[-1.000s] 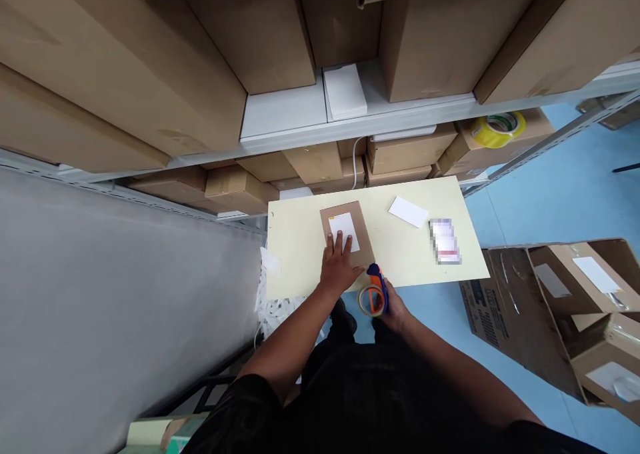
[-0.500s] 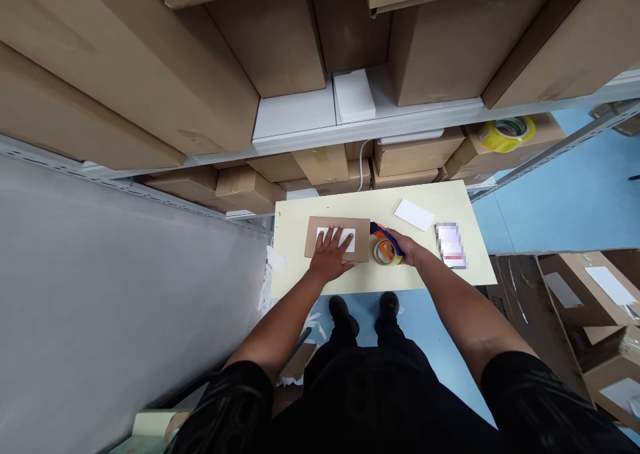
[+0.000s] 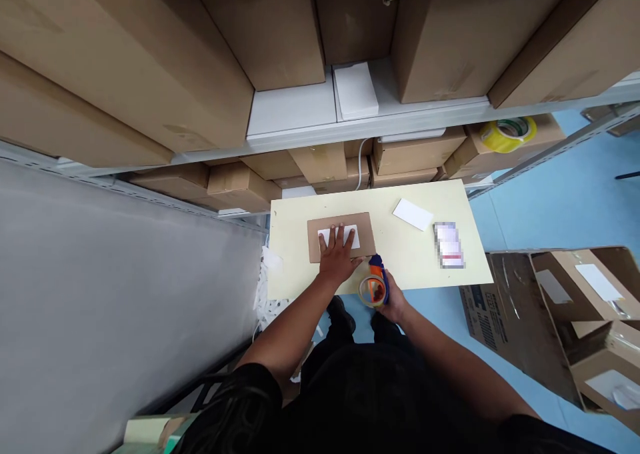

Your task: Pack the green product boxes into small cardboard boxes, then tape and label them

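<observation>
A flat brown cardboard box (image 3: 317,249) with a white label (image 3: 355,237) lies on the pale yellow table (image 3: 295,281). My left hand (image 3: 338,259) rests on it, fingers spread over the label. In my right hand (image 3: 393,299) is a blue and orange tape dispenser (image 3: 377,267) carrying a roll of tape. Its blue head is close to the box's near right corner; whether it touches there I cannot tell. The dispenser hangs over the table's front edge.
A white card (image 3: 413,214) and a phone (image 3: 449,245) with a blurred screen lie on the table's right side. Shelves of cardboard boxes stand behind, with a yellow tape roll (image 3: 508,135) at right. A large open carton (image 3: 525,321) holding boxes sits on the floor.
My right hand has brought the tape dispenser from the box's right side toward me and slightly left, to its near corner. My left hand stays on the box, which has turned slightly.
</observation>
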Demonstrator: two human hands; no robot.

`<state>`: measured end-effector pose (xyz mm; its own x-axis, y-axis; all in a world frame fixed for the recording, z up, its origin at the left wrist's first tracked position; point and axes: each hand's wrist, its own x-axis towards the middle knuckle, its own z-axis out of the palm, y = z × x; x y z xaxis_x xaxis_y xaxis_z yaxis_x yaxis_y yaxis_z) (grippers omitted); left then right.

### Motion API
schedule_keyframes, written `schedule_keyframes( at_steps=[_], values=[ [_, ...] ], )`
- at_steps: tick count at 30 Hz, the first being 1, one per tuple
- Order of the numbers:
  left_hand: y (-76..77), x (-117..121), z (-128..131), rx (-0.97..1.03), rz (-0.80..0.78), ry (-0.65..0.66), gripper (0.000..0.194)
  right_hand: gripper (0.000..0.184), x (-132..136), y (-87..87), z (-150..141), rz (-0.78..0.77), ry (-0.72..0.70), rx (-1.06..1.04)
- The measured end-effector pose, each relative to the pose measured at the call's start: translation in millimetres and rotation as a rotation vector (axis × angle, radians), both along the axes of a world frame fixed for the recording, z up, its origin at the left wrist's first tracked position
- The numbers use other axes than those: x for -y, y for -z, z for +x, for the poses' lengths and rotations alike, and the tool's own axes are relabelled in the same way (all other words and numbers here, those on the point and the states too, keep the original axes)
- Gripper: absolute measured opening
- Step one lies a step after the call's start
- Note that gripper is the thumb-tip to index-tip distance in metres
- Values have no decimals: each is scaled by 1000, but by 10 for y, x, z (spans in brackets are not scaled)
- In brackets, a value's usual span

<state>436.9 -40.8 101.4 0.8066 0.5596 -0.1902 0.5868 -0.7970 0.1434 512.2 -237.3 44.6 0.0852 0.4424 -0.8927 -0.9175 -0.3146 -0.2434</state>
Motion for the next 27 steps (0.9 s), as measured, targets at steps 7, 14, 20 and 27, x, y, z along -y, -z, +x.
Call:
schedule_keyframes(
  at_steps=[7,14,20,27],
  values=[
    [-92,24,-149,-21,-30,20,99,58,-559,11,466,-10,121,-69],
    [-138,-415,-603,-47,-64,406,101,51,-1080,-111,1324,-122,-188,119],
    [43,-513,-493,46,-6,344,95,53,-1356,-135,1399,-146,-300,215],
    [40,-408,-449,7,-9,260,99,58,-1287,-80,1354,-120,-308,240]
  ],
)
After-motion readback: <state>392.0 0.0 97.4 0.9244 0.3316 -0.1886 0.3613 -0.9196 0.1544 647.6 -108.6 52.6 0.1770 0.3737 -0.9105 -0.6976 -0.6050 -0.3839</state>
